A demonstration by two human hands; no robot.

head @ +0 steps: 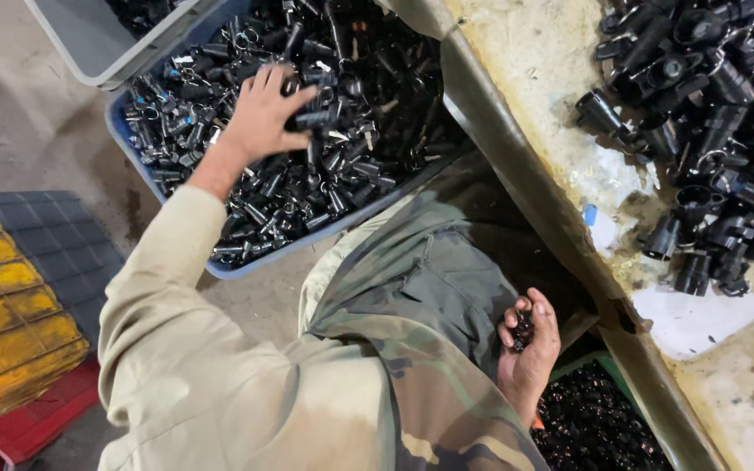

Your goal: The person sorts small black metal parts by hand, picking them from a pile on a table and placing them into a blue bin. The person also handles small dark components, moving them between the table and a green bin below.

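My left hand (262, 115) reaches down into a blue bin (126, 138) on the floor, heaped with small black tubular parts (351, 131). Its fingers close around one of these black parts (314, 118) on top of the heap. My right hand (530, 344) hangs by my lap, below the bench edge, cupped around a few small dark pieces (524, 331). Under it sits a green container (599, 362) filled with tiny dark pieces (591, 423).
A worn workbench (534, 52) runs down the right side, with a heap of larger black fittings (709, 113) and white paper scraps (700, 318). A grey bin (89, 44) stands behind the blue one. Yellow, dark and red crates (10, 323) sit at the left.
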